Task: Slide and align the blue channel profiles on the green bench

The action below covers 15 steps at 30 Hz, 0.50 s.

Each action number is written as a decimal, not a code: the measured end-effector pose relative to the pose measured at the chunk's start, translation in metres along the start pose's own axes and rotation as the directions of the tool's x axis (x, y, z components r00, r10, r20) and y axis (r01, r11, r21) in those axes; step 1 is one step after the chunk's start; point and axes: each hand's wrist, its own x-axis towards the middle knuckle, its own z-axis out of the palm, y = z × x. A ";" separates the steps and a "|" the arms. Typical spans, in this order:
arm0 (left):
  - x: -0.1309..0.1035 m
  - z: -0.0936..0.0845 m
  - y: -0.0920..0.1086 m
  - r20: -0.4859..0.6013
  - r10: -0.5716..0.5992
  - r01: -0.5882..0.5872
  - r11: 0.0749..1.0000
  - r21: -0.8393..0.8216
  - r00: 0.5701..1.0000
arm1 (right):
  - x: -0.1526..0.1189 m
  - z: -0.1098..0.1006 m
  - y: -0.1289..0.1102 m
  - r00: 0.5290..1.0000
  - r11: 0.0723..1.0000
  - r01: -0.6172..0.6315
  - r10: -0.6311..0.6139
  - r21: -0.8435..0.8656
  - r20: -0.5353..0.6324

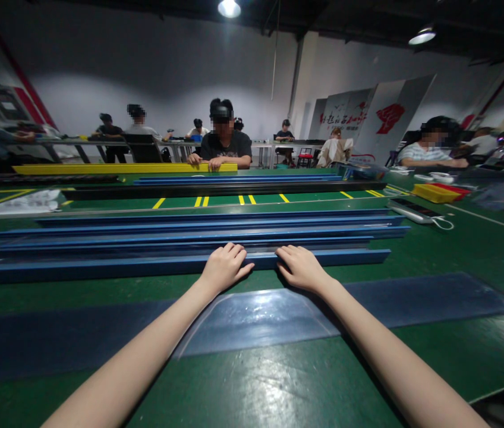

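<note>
The green worktop point(243, 380) gives the long pieces room to lie crosswise, roughly parallel. Nearest the person, a long translucent sheet point(256, 315) lies flat beneath the forearms, probably spread out so that it stays smooth and within reach. Just beyond it, the front blue channel point(122, 269) lies along the near side of several other blue channels point(234, 222), its long side turned toward the person, which likely lets both hands meet it squarely. The left hand point(223, 267) and right hand point(299, 267) each have a grip closed over its near wall, a little apart, perhaps to keep so long a piece level and stop it twisting; how firmly they press cannot be told. The channel looks straight, narrow and matt blue, with raised edges; glossy, clear material glints among the channels.
</note>
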 end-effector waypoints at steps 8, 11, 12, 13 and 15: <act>0.001 -0.002 0.001 -0.005 0.003 -0.003 1.000 0.002 1.000 | 0.002 0.005 -0.001 0.996 0.997 -0.073 0.074 0.028 -0.042; 0.001 -0.002 0.000 -0.005 0.002 -0.002 1.000 -0.001 1.000 | 0.002 0.005 -0.001 0.995 0.995 -0.087 0.089 0.039 -0.049; 0.001 -0.002 0.000 -0.006 0.001 -0.001 1.000 -0.003 1.000 | 0.002 0.004 -0.001 0.995 0.995 -0.091 0.093 0.040 -0.045; 0.000 -0.002 0.000 -0.007 0.000 0.000 1.000 -0.006 1.000 | 0.002 0.003 -0.001 0.995 0.995 -0.093 0.095 0.039 -0.038; 0.000 -0.001 0.000 -0.009 0.000 0.000 1.000 -0.013 1.000 | 0.003 0.000 -0.001 0.996 0.996 -0.089 0.089 0.029 -0.023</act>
